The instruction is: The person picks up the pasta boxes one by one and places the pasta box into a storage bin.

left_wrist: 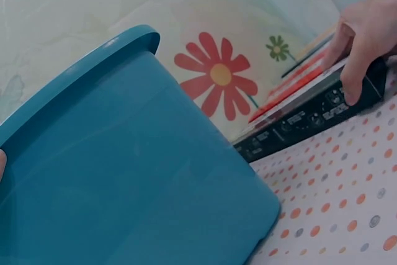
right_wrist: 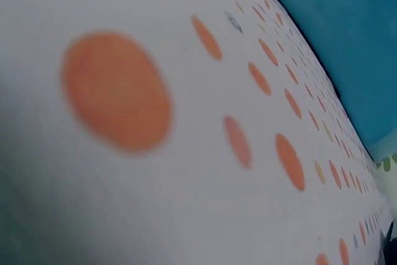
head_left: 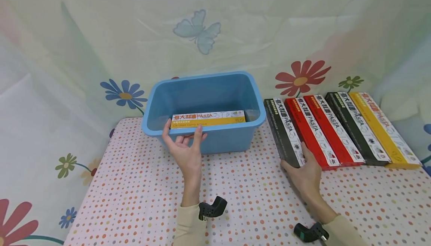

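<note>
Head view, black "PASTA" box [head_left: 284,132], fingers [head_left: 308,152] gripping

We see upright blue bin [head_left: 219,140], left; yellow pasta box [head_left: 210,119] inside, near side; black-and-white pasta box [head_left: 283,130] right, label up.

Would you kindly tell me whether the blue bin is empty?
Not empty: a yellow pasta box shows inside the blue bin.
</note>
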Demonstrator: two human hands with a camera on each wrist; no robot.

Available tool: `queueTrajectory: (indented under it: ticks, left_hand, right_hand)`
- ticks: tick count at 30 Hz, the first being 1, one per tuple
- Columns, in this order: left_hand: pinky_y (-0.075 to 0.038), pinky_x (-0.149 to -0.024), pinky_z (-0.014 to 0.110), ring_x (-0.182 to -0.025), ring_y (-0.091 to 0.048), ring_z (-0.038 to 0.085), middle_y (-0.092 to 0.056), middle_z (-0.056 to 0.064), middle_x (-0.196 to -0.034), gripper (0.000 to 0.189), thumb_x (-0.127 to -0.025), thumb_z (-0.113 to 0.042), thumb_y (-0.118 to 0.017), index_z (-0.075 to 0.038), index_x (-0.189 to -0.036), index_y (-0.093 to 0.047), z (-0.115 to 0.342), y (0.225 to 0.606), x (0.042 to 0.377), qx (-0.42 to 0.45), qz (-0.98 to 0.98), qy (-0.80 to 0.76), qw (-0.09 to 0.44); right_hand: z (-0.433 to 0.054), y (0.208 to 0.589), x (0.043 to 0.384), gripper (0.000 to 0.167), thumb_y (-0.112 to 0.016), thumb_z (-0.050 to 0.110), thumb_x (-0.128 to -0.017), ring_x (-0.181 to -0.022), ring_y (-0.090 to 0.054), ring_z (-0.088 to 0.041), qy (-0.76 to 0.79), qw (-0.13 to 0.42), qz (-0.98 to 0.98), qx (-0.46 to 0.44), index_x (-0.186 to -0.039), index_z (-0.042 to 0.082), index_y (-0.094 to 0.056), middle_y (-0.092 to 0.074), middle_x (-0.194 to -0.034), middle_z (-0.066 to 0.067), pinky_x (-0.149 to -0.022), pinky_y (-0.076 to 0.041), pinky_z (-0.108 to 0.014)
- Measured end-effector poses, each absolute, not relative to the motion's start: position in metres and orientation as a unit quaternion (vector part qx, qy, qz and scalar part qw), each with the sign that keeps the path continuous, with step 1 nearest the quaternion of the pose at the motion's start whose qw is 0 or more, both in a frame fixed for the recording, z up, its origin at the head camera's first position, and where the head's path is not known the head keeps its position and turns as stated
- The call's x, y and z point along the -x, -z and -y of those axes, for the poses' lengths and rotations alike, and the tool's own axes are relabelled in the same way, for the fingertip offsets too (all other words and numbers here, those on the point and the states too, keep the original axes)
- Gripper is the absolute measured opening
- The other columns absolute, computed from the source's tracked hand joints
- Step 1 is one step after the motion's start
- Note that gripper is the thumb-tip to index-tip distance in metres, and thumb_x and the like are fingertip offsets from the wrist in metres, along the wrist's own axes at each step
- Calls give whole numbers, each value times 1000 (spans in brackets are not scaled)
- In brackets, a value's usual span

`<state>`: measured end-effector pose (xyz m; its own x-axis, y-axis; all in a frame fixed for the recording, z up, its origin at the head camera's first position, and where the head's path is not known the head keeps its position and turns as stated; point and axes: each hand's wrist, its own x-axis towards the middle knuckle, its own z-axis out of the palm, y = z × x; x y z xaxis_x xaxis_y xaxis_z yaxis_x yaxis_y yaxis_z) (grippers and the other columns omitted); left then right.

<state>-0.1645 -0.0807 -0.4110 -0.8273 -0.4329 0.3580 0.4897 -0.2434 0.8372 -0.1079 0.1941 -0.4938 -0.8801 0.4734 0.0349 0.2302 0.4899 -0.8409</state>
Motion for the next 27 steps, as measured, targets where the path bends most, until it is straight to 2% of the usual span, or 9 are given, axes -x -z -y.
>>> queueTrajectory:
  ticks: [9, 12, 16, 20, 22, 25, 26, 27]
  left_hand:
    - [-69, -76, 41, -81, -68, 21, -65, 28, -107, 83, -92, 2, -78, -11, -158, -30, 81, 412, 165, 25, 540, 788, 295]
    - [-69, -76, 41, -81, -68, 21, -65, 29, -108, 83, -92, 1, -79, -11, -157, -30, 80, 412, 165, 25, 539, 790, 290]
    - [-69, -77, 42, -81, -68, 22, -65, 26, -105, 83, -92, 0, -79, -12, -158, -29, 78, 414, 165, 27, 538, 793, 283]
    - [-69, -77, 42, -82, -68, 21, -65, 22, -103, 83, -93, 0, -78, -13, -159, -28, 78, 414, 165, 30, 538, 793, 283]
    - [-69, -77, 41, -82, -68, 21, -65, 25, -106, 83, -93, 1, -77, -13, -159, -28, 79, 414, 166, 32, 537, 794, 283]
    - [-69, -77, 41, -82, -68, 21, -65, 26, -108, 84, -93, 1, -77, -13, -159, -28, 79, 413, 166, 34, 534, 794, 286]
    - [-69, -77, 41, -82, -68, 21, -66, 26, -109, 84, -93, 2, -77, -13, -159, -28, 79, 413, 166, 33, 534, 794, 288]
    - [-69, -77, 40, -82, -68, 21, -66, 25, -109, 84, -93, 2, -77, -12, -159, -28, 79, 413, 166, 33, 534, 794, 290]
  right_hand:
    - [-193, 486, 103, 88, -77, 11, -91, -142, -39, -44, -490, 133, 839, 199, -164, 3, -28, -37, -162, -27, -113, -40, -62]
    - [-195, 479, 98, 89, -78, 12, -91, -143, -40, -39, -499, 124, 832, 209, -165, 8, -29, -38, -163, -24, -108, -45, -44]
    - [-206, 462, 88, 91, -80, 15, -92, -145, -41, -31, -513, 111, 822, 223, -166, 19, -28, -37, -165, -18, -94, -41, -12]
    - [-222, 440, 83, 92, -82, 16, -92, -146, -37, -20, -496, 131, 832, 212, -166, 27, -28, -34, -168, -14, -91, -33, 0]
    - [-232, 428, 82, 90, -82, 16, -92, -133, -44, -12, -476, 154, 844, 194, -165, 31, -31, -36, -166, -16, -86, -35, 0]
    - [-245, 410, 84, 88, -81, 13, -92, -118, -45, -3, -459, 187, 858, 135, -164, 31, -34, -39, -164, -16, -78, -39, 1]
    - [-249, 404, 86, 87, -81, 11, -92, -110, -43, 0, -457, 194, 861, 113, -163, 31, -35, -40, -164, -13, -71, -40, 1]
    - [-253, 397, 88, 87, -80, 8, -92, -106, -43, 0, -460, 198, 861, 85, -163, 30, -37, -43, -162, -9, -71, -42, 1]
